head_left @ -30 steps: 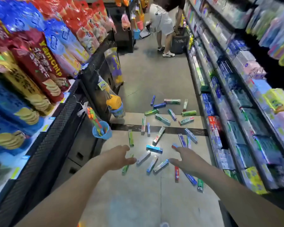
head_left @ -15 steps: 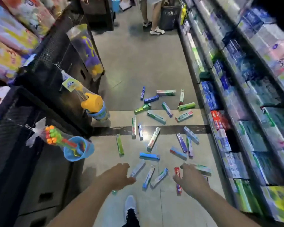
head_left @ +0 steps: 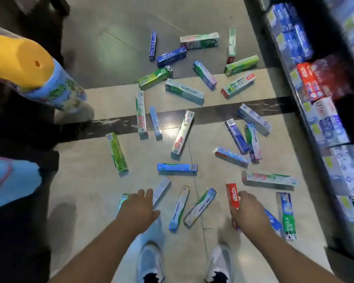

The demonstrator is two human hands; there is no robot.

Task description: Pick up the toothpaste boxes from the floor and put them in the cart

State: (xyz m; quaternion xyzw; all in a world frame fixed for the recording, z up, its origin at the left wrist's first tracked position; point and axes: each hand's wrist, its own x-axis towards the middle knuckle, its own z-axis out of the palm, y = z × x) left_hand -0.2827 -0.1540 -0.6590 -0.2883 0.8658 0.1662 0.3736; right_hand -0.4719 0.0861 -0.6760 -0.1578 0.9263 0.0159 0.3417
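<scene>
Both hands down at the nearest boxes, nothing collected yet.

No box had left the floor as far as I could see: the toothpaste boxes lay scattered on both sides of the dark floor stripe, most on my side of it, and the cart was nowhere in view. My left hand hung with loosely spread fingers over a pale box well on my side of the stripe, holding nothing. My right hand lay against the red box; whether its fingers had closed round it I could not tell. Half a second before, both hands were higher and the far aisle showed; now I had bent lower, my shoes under me.
</scene>
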